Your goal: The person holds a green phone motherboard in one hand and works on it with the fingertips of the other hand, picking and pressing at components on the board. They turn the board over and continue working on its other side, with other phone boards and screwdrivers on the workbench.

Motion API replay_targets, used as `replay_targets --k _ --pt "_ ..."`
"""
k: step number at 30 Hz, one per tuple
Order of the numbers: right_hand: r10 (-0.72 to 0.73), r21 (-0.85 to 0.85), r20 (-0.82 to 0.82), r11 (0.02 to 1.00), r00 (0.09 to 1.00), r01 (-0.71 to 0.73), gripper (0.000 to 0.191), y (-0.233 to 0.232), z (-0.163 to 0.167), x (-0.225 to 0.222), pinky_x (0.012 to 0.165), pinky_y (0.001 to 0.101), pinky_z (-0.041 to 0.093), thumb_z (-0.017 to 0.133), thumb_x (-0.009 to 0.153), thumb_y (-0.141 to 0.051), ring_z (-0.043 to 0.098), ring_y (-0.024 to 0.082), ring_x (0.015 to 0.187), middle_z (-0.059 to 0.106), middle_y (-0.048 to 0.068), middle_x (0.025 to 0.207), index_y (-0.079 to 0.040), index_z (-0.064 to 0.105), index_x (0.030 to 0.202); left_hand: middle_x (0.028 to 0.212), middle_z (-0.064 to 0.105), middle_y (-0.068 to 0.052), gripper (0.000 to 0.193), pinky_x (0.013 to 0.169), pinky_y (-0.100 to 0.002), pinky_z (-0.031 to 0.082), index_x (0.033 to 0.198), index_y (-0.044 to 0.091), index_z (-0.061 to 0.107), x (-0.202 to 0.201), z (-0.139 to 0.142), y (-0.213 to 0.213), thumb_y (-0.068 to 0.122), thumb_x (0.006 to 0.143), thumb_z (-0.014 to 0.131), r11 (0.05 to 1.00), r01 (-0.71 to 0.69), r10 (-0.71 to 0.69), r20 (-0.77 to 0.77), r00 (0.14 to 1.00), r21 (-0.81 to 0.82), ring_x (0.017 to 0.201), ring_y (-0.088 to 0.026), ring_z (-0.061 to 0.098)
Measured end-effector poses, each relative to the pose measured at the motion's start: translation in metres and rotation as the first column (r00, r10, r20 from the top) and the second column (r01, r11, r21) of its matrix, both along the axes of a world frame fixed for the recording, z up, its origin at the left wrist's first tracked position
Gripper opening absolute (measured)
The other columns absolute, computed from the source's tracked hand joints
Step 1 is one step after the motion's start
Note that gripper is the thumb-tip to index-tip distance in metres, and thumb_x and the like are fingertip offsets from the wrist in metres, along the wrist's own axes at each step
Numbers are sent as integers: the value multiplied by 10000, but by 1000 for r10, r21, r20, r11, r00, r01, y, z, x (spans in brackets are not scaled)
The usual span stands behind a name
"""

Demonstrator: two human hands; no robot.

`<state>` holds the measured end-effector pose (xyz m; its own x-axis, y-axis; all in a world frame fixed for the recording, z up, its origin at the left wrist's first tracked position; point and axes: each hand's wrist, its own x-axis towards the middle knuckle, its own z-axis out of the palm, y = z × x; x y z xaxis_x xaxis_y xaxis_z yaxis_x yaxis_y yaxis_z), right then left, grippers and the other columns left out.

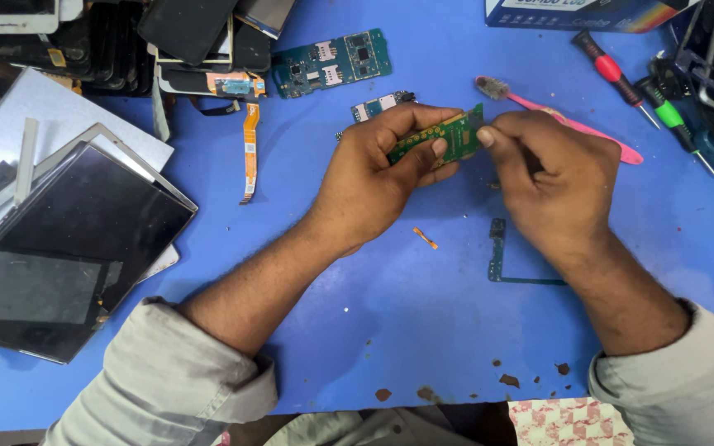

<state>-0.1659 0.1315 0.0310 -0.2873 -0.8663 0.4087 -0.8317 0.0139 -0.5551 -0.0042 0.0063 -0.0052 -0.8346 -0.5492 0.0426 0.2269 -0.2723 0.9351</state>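
Observation:
Above the blue table, my left hand grips a small green circuit board between thumb and fingers. My right hand pinches the board's right end with thumb and forefinger. Both hands hover near the middle of the table. Just behind the hands lie a smaller circuit piece and a pink toothbrush.
Dark tablet screens are stacked at the left. A teal circuit board, an orange flex cable and phone parts lie at the back. Red and green screwdrivers sit at the back right. A thin L-shaped board strip lies under my right wrist.

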Motion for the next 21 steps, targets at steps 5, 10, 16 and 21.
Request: replay_targets --k 5,10,16,21 --pt "-23 20 11 1000 1000 23 85 -1 -1 0 563 246 429 775 1090 -64 561 74 602 659 54 760 -1 730 1053 1242 676 -73 264 1062 -325 626 1336 -21 606 -1 -1 0 -21 1095 498 1000 -6 7 -11 1000 27 1175 -148 676" --pt "-62 60 -1 996 998 62 72 -1 -1 1 546 271 383 786 1058 -69 497 91 572 623 46 723 -11 744 1051 1253 668 -62 267 1064 -317 620 1332 -14 603 -1 -1 0 -11 1086 500 1000 2 -2 -8 1000 16 1186 -135 669" --pt "-42 49 22 998 999 41 62 0 -1 0 560 261 402 774 1071 -60 517 78 597 641 43 753 -11 737 1073 1242 671 -67 264 1062 -317 624 1332 -18 606 -1 -1 0 -4 1088 506 1000 1 -1 -5 1000 20 1179 -134 669" --pt "6 -13 19 1000 1000 -5 104 -1 -2 -1 585 226 454 761 1122 -58 584 51 635 690 49 809 0 715 1050 1231 677 -70 265 1046 -311 632 1331 -16 607 0 0 0 0 1086 507 1000 -7 7 22 1000 -10 1161 -131 679"
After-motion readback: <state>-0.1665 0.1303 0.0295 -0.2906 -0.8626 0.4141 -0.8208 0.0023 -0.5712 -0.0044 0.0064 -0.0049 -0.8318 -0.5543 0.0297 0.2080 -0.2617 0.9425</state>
